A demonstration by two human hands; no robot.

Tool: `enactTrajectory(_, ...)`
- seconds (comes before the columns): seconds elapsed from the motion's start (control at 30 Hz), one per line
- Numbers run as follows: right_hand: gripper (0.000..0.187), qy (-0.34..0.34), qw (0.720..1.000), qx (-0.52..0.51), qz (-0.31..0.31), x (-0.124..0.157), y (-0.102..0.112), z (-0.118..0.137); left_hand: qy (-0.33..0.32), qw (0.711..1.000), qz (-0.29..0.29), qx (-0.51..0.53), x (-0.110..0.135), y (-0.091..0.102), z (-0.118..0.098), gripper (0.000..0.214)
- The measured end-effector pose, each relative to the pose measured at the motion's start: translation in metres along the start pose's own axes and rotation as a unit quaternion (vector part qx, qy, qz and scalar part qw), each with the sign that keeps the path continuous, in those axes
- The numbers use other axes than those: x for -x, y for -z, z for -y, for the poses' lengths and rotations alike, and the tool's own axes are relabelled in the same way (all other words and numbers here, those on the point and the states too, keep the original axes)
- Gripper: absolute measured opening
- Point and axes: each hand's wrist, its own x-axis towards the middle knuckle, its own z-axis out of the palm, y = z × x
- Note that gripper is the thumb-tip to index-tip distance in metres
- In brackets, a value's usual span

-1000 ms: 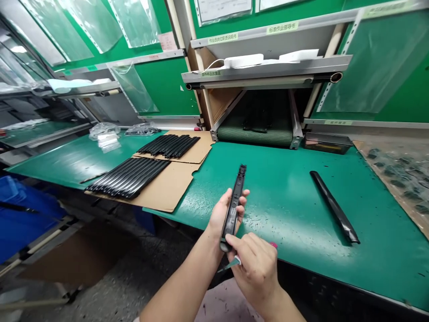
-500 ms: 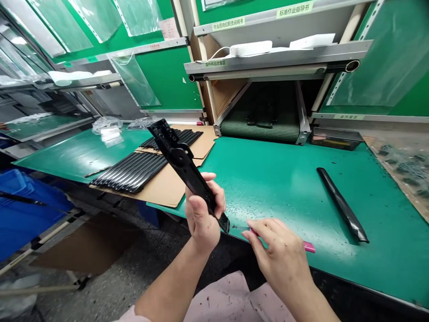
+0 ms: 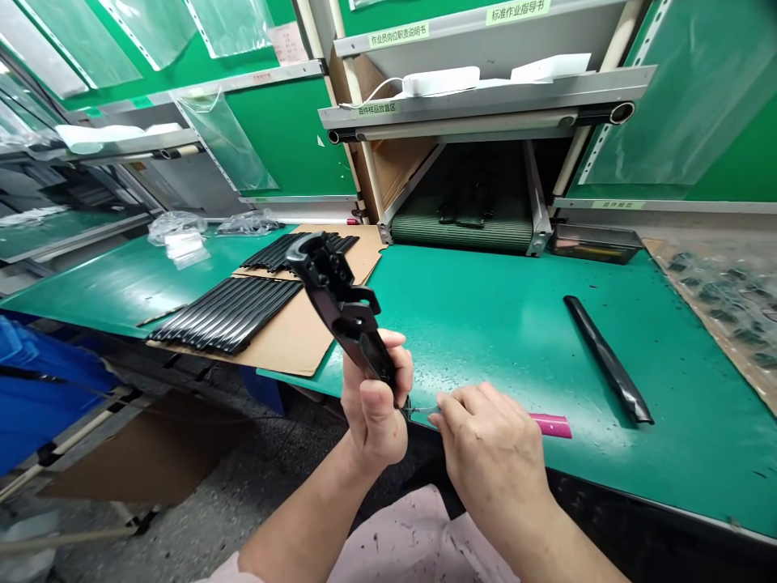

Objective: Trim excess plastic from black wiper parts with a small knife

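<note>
Fingers of the left hand curl closed around a black plastic part, tilted at the frame's centre. The right hand, lower centre, pinches a pink-handled tool, its tip near the part's lower end. Black strips lie at centre left.

The person wore a pale pink garment whose front was marked with small dark specks and short, uneven smudges, and its cloth fell in soft folds with a crease near the middle. A left sleeve in the same pale pink showed as a small rounded piece at the lower edge of the view, its opening well short of the wrist, so that the left forearm was bare beyond it. The right forearm was bare as far as it showed, and both hands, left and right, were ungloved.
</note>
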Motion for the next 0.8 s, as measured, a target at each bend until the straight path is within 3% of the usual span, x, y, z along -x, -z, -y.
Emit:
enactTrajectory(0.13, 0.012, -0.001, 1.000, 0.011, 0.003, -0.001, 0.001, -0.003, 0.018, 1.000, 0.003, 0.015, 0.001, -0.002, -0.001, 0.041)
enactTrajectory(0.33, 0.031, -0.002, 0.997, -0.018, 0.070, -0.003, 0.008, -0.011, 0.013, 0.999, 0.024, 0.022, -0.002, -0.001, -0.007, 0.044)
enactTrajectory(0.57, 0.038, -0.036, 0.973, 0.001, 0.226, -0.014, 0.018, -0.009, 0.016, 0.999, 0.036, 0.029, 0.000, -0.001, -0.007, 0.045)
enactTrajectory(0.67, 0.043, -0.068, 0.956, -0.059, 0.278, -0.015, 0.018, -0.014, 0.025, 0.999, 0.009, 0.048, -0.005, -0.003, -0.006, 0.045)
enactTrajectory(0.73, 0.042, -0.098, 0.953, -0.116, 0.264, -0.011, 0.015, -0.020, 0.046, 0.995, -0.033, 0.077, -0.013, -0.004, -0.004, 0.042)
enactTrajectory(0.8, 0.040, -0.115, 0.952, -0.171, 0.227, -0.003, 0.009, -0.026, 0.115, 0.984, -0.074, 0.110, -0.022, -0.005, 0.001, 0.036)
